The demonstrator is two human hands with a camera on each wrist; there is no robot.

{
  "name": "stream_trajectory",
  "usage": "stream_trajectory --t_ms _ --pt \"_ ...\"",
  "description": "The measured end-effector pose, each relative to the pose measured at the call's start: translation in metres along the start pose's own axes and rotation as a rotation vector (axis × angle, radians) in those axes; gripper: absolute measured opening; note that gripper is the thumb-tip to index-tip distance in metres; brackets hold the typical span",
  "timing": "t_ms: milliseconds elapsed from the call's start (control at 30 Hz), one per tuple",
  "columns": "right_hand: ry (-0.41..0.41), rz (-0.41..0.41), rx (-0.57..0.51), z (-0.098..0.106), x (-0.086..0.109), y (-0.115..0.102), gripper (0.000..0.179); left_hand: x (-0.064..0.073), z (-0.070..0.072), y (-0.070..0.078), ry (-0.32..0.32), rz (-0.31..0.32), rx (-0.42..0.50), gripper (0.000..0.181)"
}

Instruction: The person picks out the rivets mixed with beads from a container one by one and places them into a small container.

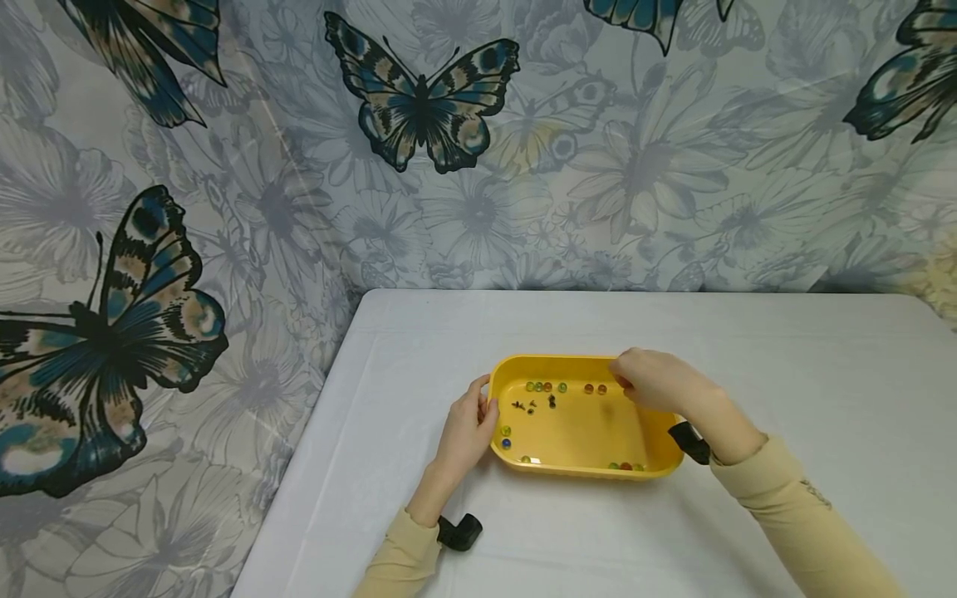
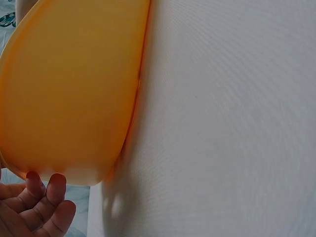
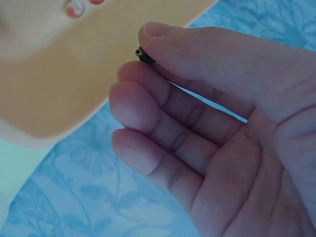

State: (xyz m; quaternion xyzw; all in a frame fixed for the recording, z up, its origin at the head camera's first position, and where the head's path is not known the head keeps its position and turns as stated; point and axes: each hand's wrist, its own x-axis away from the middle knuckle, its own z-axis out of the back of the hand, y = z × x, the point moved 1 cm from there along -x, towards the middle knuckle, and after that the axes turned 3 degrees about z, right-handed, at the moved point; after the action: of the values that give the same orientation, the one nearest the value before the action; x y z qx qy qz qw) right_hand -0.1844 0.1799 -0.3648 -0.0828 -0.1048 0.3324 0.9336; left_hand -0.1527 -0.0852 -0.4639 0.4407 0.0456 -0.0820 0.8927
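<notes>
A shallow yellow tray [image 1: 586, 473] rests on the white table. My left hand [image 1: 465, 428] grips the tray's left end; in the left wrist view, fingertips [image 2: 57, 185] touch the tray wall [image 2: 74, 98]. Over the tray's right back corner is my right hand [image 1: 661, 382]. The right wrist view shows its thumb and index finger pinching a small dark metal piece [image 3: 146, 57] with a tiny loop, mostly hidden by the fingers. Inside the tray, coloured glass marbles [image 1: 562, 388] lie along the back, left and front sides. Several small dark metal pieces [image 1: 552, 401] lie toward the back left.
White cloth [image 1: 419, 349] covers the table around the tray. Behind and to the left hangs grey floral fabric with large butterflies [image 1: 422, 108]. A black wrist camera [image 1: 459, 531] sits on the left wrist, another [image 1: 689, 443] beside the tray's right end.
</notes>
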Motion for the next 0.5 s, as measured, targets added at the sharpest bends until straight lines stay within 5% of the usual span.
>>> stream_trajectory --t_ms 500 --pt "0.053 0.012 -0.023 0.006 0.018 0.017 0.032 0.0 0.0 0.0 -0.005 0.002 0.0 0.04"
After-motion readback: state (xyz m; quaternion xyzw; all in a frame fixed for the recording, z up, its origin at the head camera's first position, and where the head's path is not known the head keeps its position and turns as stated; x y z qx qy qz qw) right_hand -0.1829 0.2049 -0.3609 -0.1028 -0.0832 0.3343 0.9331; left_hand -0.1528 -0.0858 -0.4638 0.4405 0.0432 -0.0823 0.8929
